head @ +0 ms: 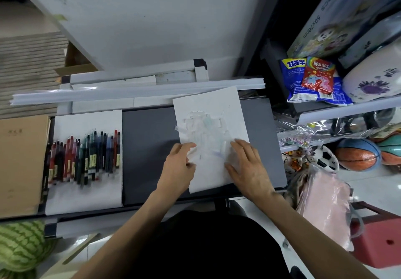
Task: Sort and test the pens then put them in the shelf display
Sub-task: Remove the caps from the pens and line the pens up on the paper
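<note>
A row of several pens (84, 158) in black, red, green and blue lies on a white sheet (86, 189) at the left of the grey table (147, 148). A second white sheet (208, 105) with faint scribbles lies tilted at the right. My left hand (179, 166) touches this sheet's left edge, fingers loosely curled. My right hand (247, 166) rests flat on its lower right part. Neither hand holds a pen.
White plastic strips (130, 91) lie along the table's far edge. A brown cardboard box (21, 161) stands at the left. At the right, shelves hold snack bags (314, 81), balls (355, 155) and boxed goods. A pink bag (325, 209) and red stool (379, 242) stand beside my right arm.
</note>
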The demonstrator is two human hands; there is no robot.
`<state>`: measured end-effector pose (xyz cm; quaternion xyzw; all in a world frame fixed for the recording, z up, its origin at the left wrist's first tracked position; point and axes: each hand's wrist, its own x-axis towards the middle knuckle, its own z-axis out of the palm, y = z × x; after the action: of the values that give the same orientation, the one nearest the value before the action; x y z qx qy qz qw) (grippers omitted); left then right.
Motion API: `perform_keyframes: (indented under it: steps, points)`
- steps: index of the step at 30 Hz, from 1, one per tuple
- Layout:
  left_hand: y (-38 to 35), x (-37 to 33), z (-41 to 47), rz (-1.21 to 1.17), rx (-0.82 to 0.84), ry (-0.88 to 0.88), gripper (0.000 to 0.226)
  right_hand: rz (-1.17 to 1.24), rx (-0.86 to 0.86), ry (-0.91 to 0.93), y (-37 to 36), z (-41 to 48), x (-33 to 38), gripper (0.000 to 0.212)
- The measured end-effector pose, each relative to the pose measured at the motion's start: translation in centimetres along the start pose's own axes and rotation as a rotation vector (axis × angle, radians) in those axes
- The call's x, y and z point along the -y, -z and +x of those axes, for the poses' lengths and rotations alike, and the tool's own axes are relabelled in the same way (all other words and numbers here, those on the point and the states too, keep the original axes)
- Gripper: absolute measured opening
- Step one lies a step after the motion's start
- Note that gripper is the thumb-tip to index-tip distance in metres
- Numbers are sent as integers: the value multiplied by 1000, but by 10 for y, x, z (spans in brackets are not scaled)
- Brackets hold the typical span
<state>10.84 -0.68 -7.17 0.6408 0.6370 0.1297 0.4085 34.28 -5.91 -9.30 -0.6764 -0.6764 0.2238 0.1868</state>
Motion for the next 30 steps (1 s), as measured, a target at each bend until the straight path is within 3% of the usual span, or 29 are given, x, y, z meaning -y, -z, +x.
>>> perform_keyframes:
  steps: [30]
  points:
    - [-9, -1, -20, -47, 16, -39, 53, -13, 28, -34, 9, -22, 8, 68]
